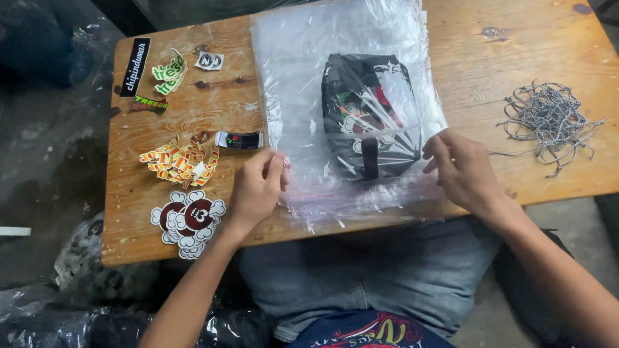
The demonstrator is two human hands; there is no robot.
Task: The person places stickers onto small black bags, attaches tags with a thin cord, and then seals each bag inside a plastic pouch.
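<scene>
A black pouch with cartoon prints (370, 114) lies inside a clear plastic bag (306, 64) on top of a stack of such bags on the wooden table (464, 56). My left hand (256, 188) pinches the bag's near left corner by the zip edge. On the right, near the pouch's lower right, my right hand (462, 169) holds the bag's near edge. The bag's open end faces me at the table's front edge.
Stickers lie on the left: an orange-yellow pile (179, 162), red-and-white cartoon ones (188, 220), green ones (167, 73), a black strip (135, 66) and a small black label (240, 140). A tangle of grey cords (548, 120) sits at the right. Plastic-wrapped bundles lie on the floor.
</scene>
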